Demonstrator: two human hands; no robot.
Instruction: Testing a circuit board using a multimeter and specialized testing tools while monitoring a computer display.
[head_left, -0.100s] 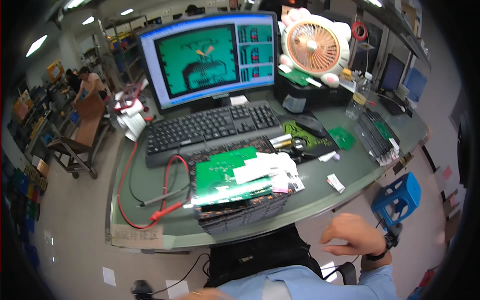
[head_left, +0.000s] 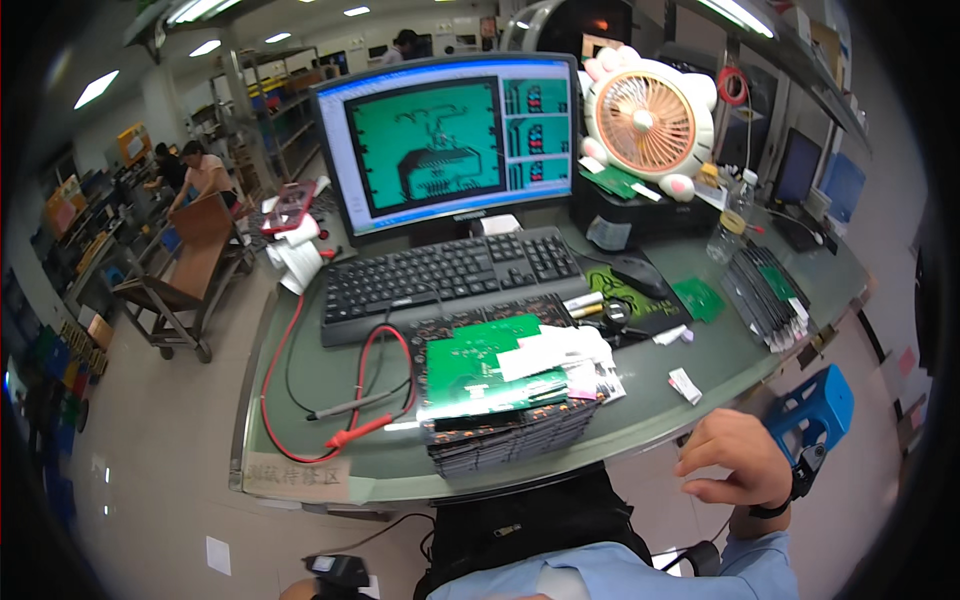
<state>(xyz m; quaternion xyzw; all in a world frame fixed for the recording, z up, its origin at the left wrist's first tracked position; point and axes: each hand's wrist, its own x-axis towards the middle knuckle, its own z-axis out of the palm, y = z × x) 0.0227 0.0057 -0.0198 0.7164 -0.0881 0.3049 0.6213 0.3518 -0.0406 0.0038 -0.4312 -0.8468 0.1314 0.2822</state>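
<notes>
My right hand [head_left: 738, 460] hovers just off the desk's front right edge, above the blue stool. Its fingers are loosely bent, the thumb stands apart, and nothing shows in it. Of my left hand [head_left: 298, 591] only a sliver shows at the lower edge, beside a black wrist device [head_left: 338, 571]; its fingers are hidden. Between the hands, a tall stack of dark circuit boards [head_left: 510, 446] stands at the front of the desk. On top lie green circuit boards [head_left: 470, 365] and crumpled white paper labels [head_left: 565, 352]. Neither hand visibly touches them.
Behind the stack are a keyboard [head_left: 450, 275], a monitor [head_left: 440, 140] and a mouse [head_left: 638, 272]. Red and black test probes [head_left: 360, 432] lie to the left. A fan [head_left: 645, 120], a jar [head_left: 725, 238] and more boards [head_left: 762, 295] stand right. A blue stool [head_left: 822, 410] is below.
The whole view has shifted, so the desk appears farther right and lower. My right hand has risen slightly toward the desk's edge. The boards have not moved on the desk.
</notes>
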